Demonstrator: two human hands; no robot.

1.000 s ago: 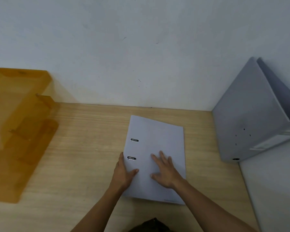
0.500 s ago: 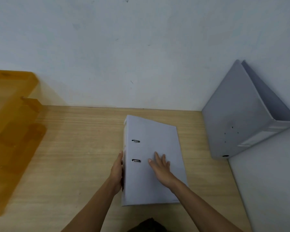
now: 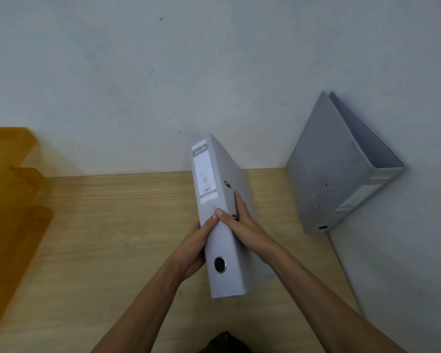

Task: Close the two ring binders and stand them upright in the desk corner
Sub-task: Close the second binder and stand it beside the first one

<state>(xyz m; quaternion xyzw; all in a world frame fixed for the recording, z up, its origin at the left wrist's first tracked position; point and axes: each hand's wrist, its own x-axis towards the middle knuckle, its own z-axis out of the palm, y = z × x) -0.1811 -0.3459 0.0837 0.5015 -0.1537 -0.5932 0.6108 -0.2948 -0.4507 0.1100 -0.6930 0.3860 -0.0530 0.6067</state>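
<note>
A closed grey ring binder [image 3: 224, 253] is lifted off the wooden desk [image 3: 107, 225], tilted, with its labelled spine and round finger hole facing me. My left hand [image 3: 192, 247] grips its left cover. My right hand [image 3: 245, 225] grips its right cover, thumb lying over the spine. A second grey ring binder [image 3: 326, 179] stands upright in the far right desk corner, leaning against the side wall.
An orange translucent document tray [image 3: 10, 200] occupies the desk's left side. A pale wall [image 3: 163, 85] runs behind the desk and another wall [image 3: 405, 250] bounds it on the right. Bare desk lies between the held binder and the corner binder.
The binder lay flat on the desk under both hands; both hands have since gripped its covers and raised it, turning its spine toward me.
</note>
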